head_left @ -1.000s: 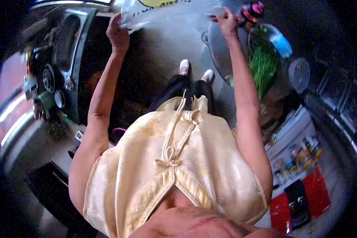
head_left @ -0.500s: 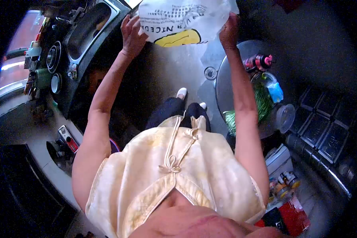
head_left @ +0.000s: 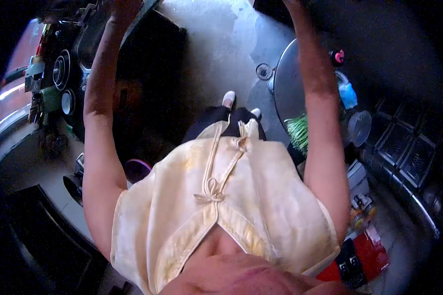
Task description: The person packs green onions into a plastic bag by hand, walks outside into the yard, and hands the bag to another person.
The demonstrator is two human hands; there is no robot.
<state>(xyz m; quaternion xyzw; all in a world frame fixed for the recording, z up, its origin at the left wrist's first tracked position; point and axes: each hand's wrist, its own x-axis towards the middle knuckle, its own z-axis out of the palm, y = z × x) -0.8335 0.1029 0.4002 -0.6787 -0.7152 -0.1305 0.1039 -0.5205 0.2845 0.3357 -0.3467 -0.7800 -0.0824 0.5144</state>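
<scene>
I cannot tell either grip: left hand (head_left: pixel 125 7) dim, right hand cropped out, red package (head_left: pixel 375 254) illegible.

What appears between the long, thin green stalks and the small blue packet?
In the head view, the person's bare right arm crosses between the green stalks and blue packet.

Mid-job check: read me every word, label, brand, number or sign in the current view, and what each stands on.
No text is readable.
Dim bare left hand, top edge: no lettering legible around it.
Light-blue packet toward the right of the dark round table: any print too blurred.
Small jars with yellow parts, lower right: any labels too small.
Red-and-black object, lower right: pale marks on its black part, too small to read.
</scene>
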